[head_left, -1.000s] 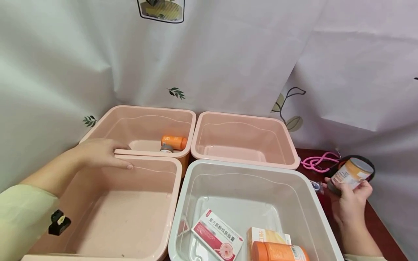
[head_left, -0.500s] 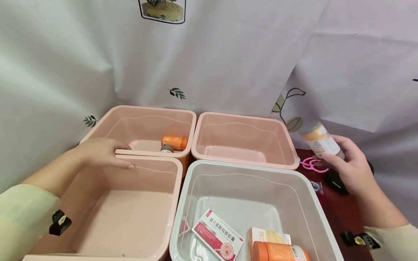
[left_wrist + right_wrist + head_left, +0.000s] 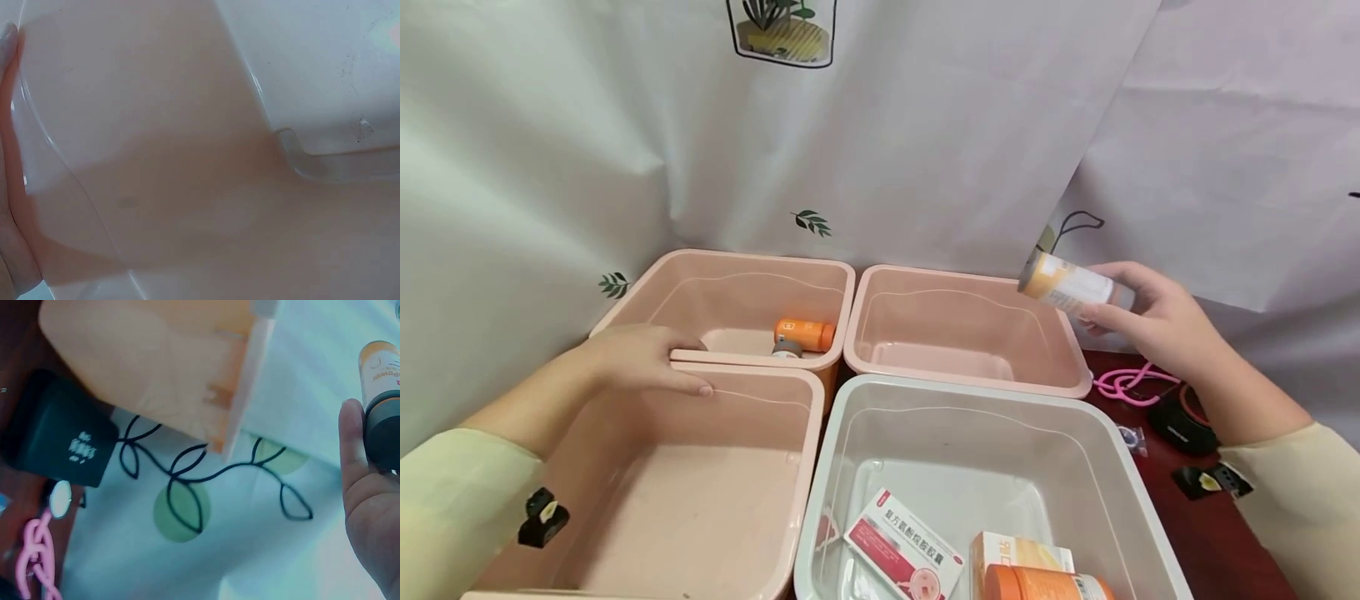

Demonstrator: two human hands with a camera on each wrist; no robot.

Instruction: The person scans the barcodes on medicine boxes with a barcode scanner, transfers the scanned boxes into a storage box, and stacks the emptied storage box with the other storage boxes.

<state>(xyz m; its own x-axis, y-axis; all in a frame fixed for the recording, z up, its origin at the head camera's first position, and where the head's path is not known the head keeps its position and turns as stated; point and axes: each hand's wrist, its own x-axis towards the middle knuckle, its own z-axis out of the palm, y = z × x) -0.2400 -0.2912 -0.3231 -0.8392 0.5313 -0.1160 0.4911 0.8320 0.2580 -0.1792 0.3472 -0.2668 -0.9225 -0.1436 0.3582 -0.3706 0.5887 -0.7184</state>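
My right hand [image 3: 1165,321] holds a bottle [image 3: 1071,282] with a white and orange label and dark grey ends. It is tilted in the air, overlapping the right side of the rear right pink bin [image 3: 970,389]. In the right wrist view the bottle's dark grey end [image 3: 384,434] faces the camera, with a finger along its side. My left hand [image 3: 640,358] rests across the adjoining rims of the rear left pink bin [image 3: 752,260] and front left pink bin [image 3: 816,442]. Its straight thumb lies over the front bin; the other fingers reach behind the rim, partly hidden.
An orange bottle [image 3: 801,333] and a grey-capped bottle [image 3: 787,347] lie in the rear left bin. The grey bin [image 3: 1105,412] holds medicine boxes [image 3: 904,546] and an orange jar [image 3: 1037,583]. Pink tubing [image 3: 1127,383] and a black case [image 3: 1183,421] lie at right.
My right hand has lifted the bottle from the area at right and carried it up and left toward the rear right bin. The left hand stays on the rims.
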